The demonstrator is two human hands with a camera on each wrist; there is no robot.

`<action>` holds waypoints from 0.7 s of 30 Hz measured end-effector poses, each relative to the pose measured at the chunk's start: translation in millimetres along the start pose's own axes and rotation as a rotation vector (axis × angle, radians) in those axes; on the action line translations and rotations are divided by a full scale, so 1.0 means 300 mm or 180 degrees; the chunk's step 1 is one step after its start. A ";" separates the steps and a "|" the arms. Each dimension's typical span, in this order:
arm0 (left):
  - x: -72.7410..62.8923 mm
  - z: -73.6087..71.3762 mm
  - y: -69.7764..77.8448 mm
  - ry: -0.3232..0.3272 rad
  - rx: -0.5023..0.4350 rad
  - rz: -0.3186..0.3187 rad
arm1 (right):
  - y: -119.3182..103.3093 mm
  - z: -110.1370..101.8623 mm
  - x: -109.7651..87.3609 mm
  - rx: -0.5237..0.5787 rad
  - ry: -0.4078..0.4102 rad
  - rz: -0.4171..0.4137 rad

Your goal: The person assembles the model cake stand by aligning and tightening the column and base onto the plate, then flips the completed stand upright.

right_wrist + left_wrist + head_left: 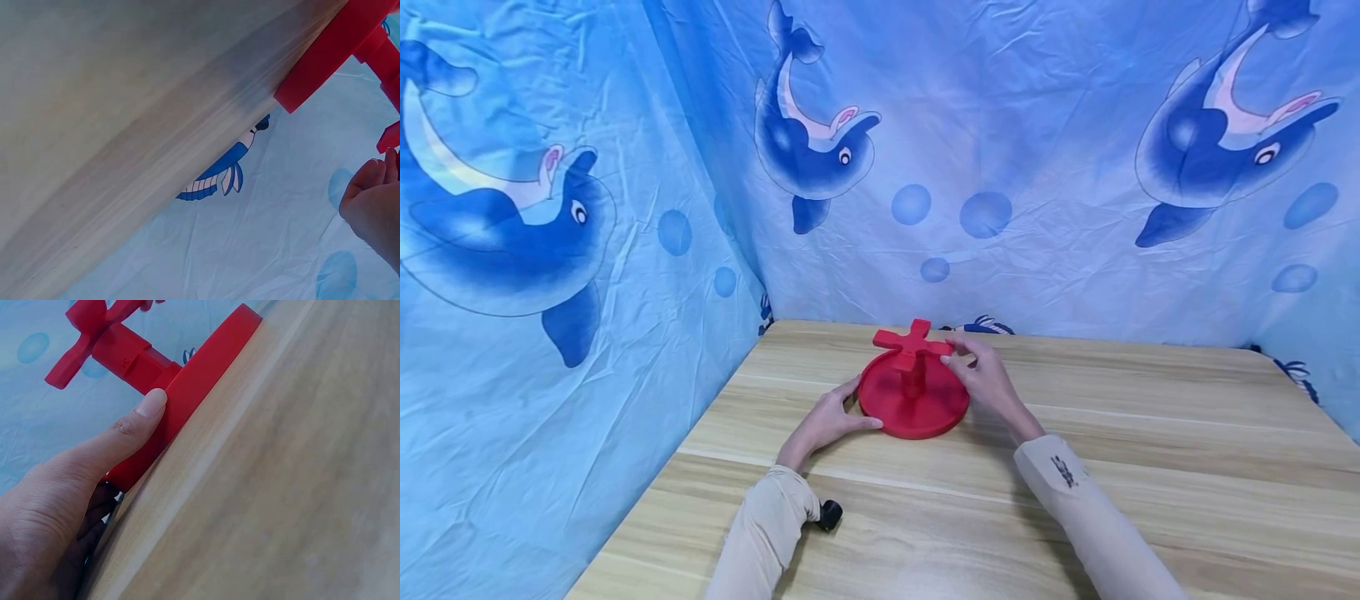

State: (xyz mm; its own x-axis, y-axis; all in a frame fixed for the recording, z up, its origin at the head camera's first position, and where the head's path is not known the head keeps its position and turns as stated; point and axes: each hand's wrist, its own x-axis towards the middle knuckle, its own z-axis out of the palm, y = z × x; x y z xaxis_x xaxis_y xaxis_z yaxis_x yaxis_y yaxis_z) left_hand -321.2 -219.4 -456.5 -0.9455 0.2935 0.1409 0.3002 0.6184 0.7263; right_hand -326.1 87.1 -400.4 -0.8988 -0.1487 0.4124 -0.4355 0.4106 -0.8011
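Note:
A red stand rests on the wooden table, with a round, rimmed base (pixel 917 429), a short central post (pixel 913 384) and a flat cross-shaped top (pixel 913 342) with several arms. My left hand (pixel 827 419) holds the base at its near left edge, thumb on the front rim and fingers round the side. In the left wrist view, the thumb (pixel 134 425) presses against the rim; the other fingers are mostly hidden behind it. At the cross's right arm, my right hand (pixel 988 379) pinches the tip between thumb and fingers. The right wrist view shows those curled fingers only partly.
The pale wood-grain table (pixel 1120 433) extends to both sides of the stand. Blue cloth (pixel 1037 150) printed with dolphins hangs behind the table and along its left side. A small black object (pixel 830 515) sits at the left sleeve's cuff.

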 end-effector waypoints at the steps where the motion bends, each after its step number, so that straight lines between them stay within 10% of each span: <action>1: 0.001 0.000 0.000 -0.0002 0.0009 -0.0001 | 0.000 0.001 -0.003 0.0008 0.0014 -0.0021; 21: 0.006 0.000 0.004 -0.0021 0.0002 0.0022 | -0.100 0.075 -0.100 -0.0324 0.0268 -0.0182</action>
State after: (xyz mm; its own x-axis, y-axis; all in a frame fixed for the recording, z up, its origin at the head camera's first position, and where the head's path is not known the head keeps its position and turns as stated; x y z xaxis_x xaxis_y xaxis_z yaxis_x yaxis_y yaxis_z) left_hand -322.6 -218.0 -455.4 -0.9426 0.3025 0.1415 0.3068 0.6168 0.7249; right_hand -287.0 59.0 -398.4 -0.8633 -0.1004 0.4946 -0.4749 0.4933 -0.7288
